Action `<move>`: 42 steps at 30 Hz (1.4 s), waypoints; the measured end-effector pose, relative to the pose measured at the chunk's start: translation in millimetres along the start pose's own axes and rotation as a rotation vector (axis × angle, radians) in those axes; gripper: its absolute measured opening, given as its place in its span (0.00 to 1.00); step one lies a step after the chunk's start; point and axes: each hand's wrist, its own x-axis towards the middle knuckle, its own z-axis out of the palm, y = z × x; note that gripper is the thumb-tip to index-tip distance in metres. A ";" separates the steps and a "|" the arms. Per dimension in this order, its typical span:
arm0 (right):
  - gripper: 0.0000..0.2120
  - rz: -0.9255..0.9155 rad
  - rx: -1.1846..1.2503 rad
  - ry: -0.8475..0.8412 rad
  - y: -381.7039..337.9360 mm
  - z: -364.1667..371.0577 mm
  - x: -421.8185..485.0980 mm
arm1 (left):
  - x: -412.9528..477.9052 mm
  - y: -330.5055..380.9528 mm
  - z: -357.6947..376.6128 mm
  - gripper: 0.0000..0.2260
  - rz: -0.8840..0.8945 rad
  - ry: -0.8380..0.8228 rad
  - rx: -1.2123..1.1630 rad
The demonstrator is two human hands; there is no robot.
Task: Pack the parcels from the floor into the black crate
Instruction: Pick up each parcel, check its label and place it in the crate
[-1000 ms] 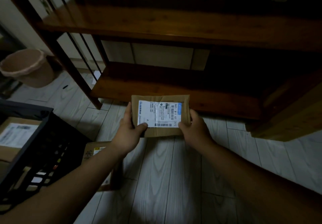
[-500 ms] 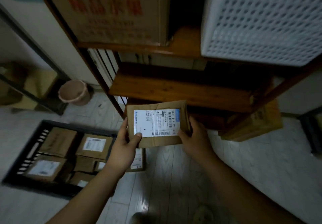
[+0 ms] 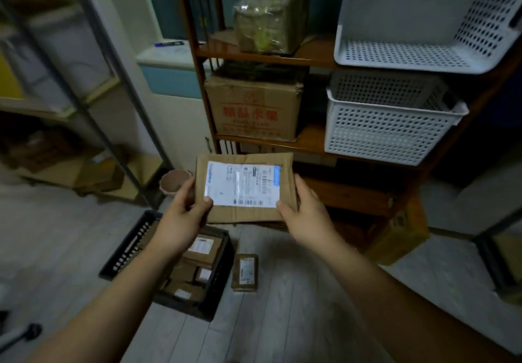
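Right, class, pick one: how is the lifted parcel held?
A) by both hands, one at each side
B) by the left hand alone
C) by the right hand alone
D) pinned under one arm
A: the left hand and the right hand each grip one side of the parcel.

Dim room, soft motion blur, wide-angle bending at edges, deep shadow at right.

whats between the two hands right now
A flat cardboard parcel with a white shipping label. The left hand and right hand pinch its opposite side edges. The head view shows it.
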 end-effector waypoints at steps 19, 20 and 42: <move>0.40 -0.078 -0.026 -0.062 -135.3 227.6 -84.7 | -43.6 -49.4 -272.0 0.29 0.117 -0.142 0.121; 0.40 -0.080 -0.025 -0.053 -138.9 236.5 -86.2 | -40.4 -51.9 -281.6 0.30 0.119 -0.142 0.120; 0.42 0.060 -0.016 -0.134 -109.7 356.2 34.9 | 134.2 -124.6 -316.4 0.35 0.013 -0.304 0.324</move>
